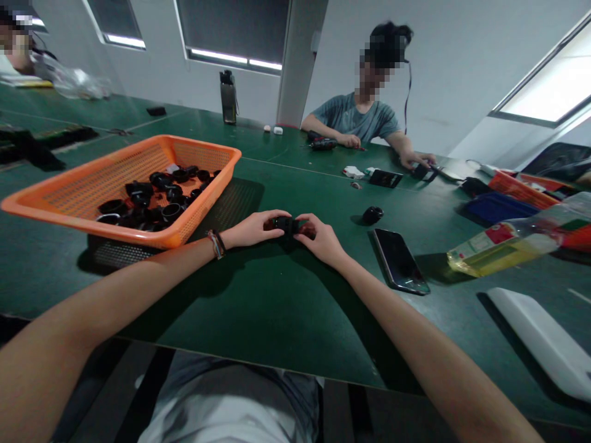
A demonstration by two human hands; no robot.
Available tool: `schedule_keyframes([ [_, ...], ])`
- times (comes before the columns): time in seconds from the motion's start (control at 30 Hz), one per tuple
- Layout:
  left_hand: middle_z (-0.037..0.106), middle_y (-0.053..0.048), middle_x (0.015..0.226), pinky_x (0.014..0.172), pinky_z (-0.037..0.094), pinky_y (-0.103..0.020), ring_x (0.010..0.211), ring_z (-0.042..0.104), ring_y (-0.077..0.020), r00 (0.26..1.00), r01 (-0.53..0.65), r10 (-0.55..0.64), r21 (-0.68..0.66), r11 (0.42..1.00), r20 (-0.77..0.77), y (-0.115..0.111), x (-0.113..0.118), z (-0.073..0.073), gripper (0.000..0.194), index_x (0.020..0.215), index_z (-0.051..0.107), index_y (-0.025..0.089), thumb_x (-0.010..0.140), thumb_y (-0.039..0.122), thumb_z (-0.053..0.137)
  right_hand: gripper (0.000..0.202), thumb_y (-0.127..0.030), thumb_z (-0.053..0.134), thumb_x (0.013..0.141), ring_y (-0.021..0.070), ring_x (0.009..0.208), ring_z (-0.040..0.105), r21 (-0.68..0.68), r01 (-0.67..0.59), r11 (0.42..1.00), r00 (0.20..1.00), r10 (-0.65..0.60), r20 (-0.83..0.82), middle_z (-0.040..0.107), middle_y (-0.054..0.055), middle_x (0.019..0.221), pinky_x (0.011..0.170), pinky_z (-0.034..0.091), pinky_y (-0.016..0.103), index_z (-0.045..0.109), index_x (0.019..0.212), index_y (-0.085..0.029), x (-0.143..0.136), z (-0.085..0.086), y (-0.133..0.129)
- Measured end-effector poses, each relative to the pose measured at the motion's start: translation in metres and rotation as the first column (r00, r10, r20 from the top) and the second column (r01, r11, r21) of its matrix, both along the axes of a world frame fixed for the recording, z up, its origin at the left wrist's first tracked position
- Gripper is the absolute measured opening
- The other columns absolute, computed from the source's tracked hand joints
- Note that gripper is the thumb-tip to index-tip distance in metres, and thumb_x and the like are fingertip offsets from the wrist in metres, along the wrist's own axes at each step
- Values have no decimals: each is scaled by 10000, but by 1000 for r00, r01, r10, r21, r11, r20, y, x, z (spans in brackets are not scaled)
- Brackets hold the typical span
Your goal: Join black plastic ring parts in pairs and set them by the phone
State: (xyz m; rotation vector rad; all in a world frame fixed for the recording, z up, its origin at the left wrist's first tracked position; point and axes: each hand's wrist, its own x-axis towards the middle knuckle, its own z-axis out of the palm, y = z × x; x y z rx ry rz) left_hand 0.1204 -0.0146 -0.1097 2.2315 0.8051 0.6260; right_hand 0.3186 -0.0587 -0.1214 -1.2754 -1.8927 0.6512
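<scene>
While holding the black plastic part [289,226] between left grip [253,229] and right grip [324,240], pinches opposite ends with fingers of both, at or just above the worktop [281,301]. Seems light, stiff and smooth, probably slippery; best taken by the outer ends. Left of both grips, an orange basket [87,187] of black pieces [141,197].

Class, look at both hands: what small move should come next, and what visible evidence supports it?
Perhaps turn the black part slightly to check it: the left hand and right hand hold it from opposite sides, partly hiding its ends.
</scene>
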Motion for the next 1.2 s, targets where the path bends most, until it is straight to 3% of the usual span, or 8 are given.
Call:
schedule_keyframes([
  [1.2,608,-60,1007,712,434,-277,775,551,-156,999,-20,20,-8,1000,-36,-2,1,3,469,1201,491,155,773,347,508,282,-198,579,720,148,635,595,-29,-4,1000,1000,4,-18,597,-39,654,660,448,304,507,993,-199,0,-2,2],
])
